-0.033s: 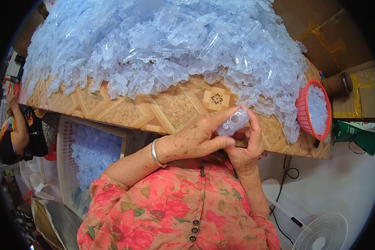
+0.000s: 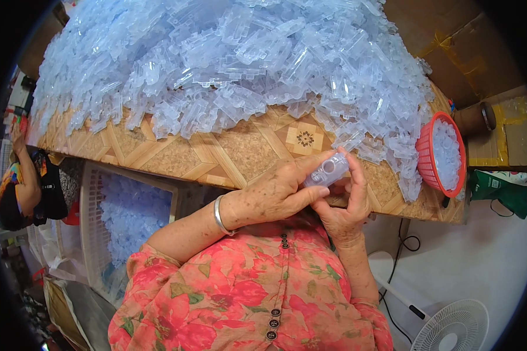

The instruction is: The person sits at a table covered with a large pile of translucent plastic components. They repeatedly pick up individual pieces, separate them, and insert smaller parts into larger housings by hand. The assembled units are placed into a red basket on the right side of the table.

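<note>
A small clear plastic piece (image 2: 327, 171) with a round hole in its face is held between my two hands, at the table's near edge. My left hand (image 2: 278, 190), with a silver bangle on its wrist, grips the piece from the left, fingers behind it and thumb along its lower side. From the right, my right hand (image 2: 346, 212) has its fingertips on the upper end of the same piece; its lower fingers are partly hidden. Beyond both hands, a large heap of clear plastic pieces (image 2: 234, 64) covers most of the wood-patterned table (image 2: 234, 153).
A red basket (image 2: 427, 158) of clear pieces stands at the table's right end. Below left is a white crate (image 2: 93, 228) full of small bluish pieces. A white fan (image 2: 451, 327) and a dark cord lie low right. Another person's arm (image 2: 26, 167) shows far left.
</note>
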`<action>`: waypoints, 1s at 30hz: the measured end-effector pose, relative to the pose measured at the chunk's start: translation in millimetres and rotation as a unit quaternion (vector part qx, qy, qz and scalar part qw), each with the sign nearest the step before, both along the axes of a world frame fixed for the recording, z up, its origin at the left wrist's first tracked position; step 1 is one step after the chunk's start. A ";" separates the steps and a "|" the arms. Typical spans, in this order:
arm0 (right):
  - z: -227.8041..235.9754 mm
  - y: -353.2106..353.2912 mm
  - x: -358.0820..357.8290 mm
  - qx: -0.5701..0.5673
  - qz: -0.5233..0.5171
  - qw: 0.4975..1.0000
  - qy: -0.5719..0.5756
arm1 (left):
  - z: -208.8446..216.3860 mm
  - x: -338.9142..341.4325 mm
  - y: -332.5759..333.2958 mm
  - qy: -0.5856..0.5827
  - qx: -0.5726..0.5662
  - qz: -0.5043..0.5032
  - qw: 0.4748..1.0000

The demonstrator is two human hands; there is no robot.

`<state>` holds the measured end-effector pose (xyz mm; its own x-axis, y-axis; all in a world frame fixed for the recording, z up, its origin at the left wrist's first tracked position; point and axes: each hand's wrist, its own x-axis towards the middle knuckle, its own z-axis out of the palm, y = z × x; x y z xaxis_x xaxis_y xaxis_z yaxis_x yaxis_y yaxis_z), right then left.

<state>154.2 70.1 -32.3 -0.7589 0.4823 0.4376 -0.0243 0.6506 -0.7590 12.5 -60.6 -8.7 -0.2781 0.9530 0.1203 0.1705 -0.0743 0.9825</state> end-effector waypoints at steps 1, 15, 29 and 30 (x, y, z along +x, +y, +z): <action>4.5 1.3 -1.6 0.023 0.004 1.000 0.004 | 2.9 -1.9 0.6 0.015 -0.025 0.006 1.000; 20.7 18.0 -7.8 0.024 0.031 0.995 -0.088 | -15.2 -8.3 4.4 0.286 0.064 0.136 0.946; 35.3 42.8 -6.1 0.115 -0.019 0.992 -0.056 | -13.6 -5.7 11.0 0.303 0.035 0.159 0.939; 44.3 53.1 -1.5 0.126 -0.045 0.990 -0.047 | -15.5 -6.3 11.1 0.298 0.038 0.157 0.941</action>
